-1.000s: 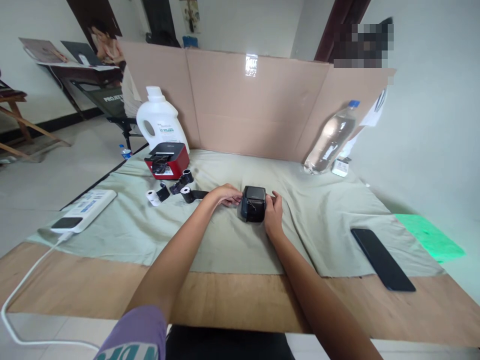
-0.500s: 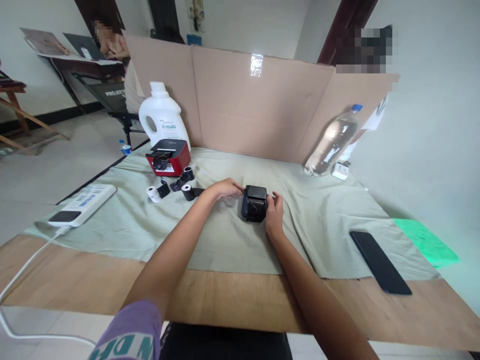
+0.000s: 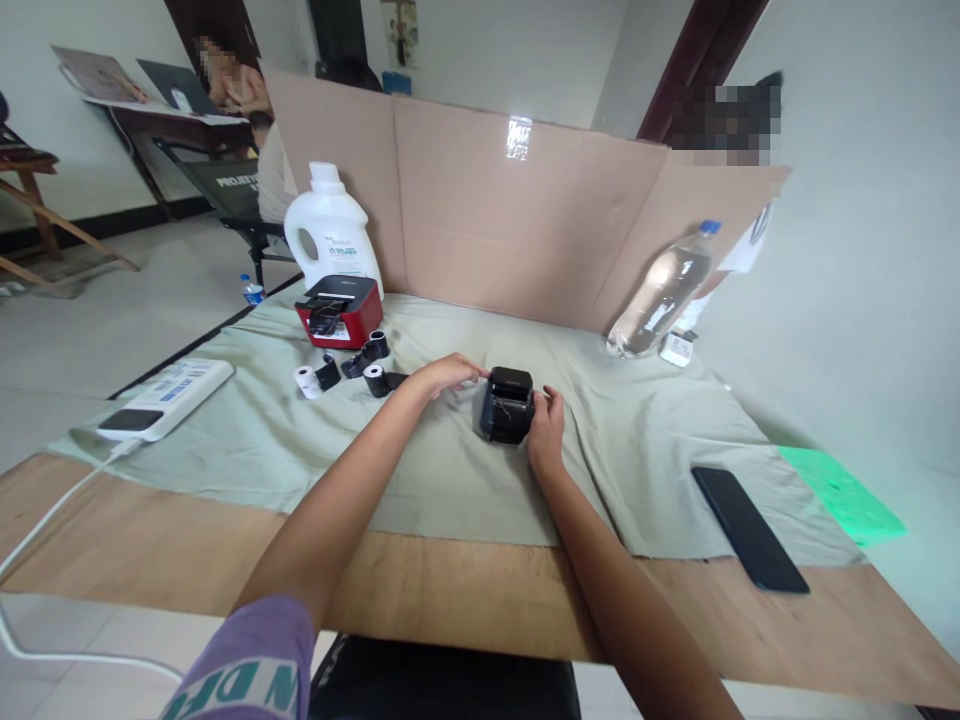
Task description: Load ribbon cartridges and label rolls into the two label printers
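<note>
A small black label printer (image 3: 508, 408) stands on the cloth in front of me, its top lid tilted up slightly. At its upper left edge, my left hand (image 3: 454, 373) touches it with a stretched index finger; the other fingers are partly hidden. My right hand (image 3: 547, 420) grips the printer's right side, thumb nearer me and fingers along the far part. Left of my left hand lie paper rolls, among them a white-ended roll (image 3: 307, 382) and a roll with a dark strip (image 3: 375, 380). Behind them sits a red and black printer (image 3: 341, 312).
A white jug (image 3: 334, 230) stands behind the red printer. The power strip (image 3: 166, 400) is at left, its cable running off the table. At right are a phone (image 3: 750, 528) and a leaning water bottle (image 3: 666, 290). A cardboard screen (image 3: 517, 220) closes the back; people are beyond it.
The black printer's lid has tilted up a little, with a gap showing at its front. Both hands stay at its sides; the camera view has shifted slightly.
</note>
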`<state>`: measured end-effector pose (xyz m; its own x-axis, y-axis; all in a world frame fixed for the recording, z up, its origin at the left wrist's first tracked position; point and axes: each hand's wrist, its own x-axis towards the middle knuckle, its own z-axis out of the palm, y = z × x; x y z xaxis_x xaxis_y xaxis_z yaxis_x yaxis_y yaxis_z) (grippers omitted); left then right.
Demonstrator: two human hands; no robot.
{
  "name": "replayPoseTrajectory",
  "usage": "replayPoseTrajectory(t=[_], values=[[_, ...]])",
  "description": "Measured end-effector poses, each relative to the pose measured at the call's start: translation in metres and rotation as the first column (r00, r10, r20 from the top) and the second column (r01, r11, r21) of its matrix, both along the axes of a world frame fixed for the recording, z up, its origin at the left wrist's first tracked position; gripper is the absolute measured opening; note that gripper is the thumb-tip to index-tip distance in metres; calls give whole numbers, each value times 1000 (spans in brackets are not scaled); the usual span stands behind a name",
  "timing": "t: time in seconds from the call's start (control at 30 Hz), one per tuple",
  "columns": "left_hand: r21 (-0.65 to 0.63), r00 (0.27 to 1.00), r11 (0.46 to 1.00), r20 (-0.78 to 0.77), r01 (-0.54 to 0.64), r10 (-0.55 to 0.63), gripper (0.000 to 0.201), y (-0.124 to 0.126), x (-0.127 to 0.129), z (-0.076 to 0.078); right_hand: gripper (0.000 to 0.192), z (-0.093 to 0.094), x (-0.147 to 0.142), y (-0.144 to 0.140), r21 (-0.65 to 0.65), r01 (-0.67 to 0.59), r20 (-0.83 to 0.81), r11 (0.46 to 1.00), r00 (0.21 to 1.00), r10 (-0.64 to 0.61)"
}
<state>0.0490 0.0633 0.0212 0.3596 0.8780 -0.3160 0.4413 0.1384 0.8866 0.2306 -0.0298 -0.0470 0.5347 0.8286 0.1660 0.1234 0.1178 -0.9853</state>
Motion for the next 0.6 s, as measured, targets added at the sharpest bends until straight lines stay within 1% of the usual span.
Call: replayPoseTrajectory(t=[0.13,0.27,0.33,0.4,0.47,0.5,0.53,0.57,0.6], values=[[48,989,995,127,-82,76,42,-1,7,-3,53,1,0,0,-7,-10,2,1000,1000,10],[78,983,987,130,-142,131,43,-3,20,-11,51,1,-1,0,-2,-1,3,1000,1000,1],[147,986,977,99,-151,138,43,-4,25,-15,52,0,-1,0,4,3,5,1000,1000,-3],[283,990,949,49,-137,129,40,-4,26,-18,52,-1,-2,0,11,0,-1,1000,1000,0],[455,994,887,-39,-75,104,34,-3,26,-17,52,-1,-1,1,17,0,-7,1000,1000,0],[529,992,848,-99,-13,77,31,-3,25,-16,51,-1,-1,2,17,4,-6,1000,1000,-4],[581,986,811,-166,70,34,27,-3,25,-14,51,-2,-1,3,15,10,-3,1000,1000,-10],[604,971,779,-237,168,-25,25,-2,26,-11,51,-2,0,5,11,18,-2,1000,1000,-18],[602,948,753,-304,267,-93,22,-1,27,-8,51,-3,1,6,8,26,-4,1000,1000,-26]])
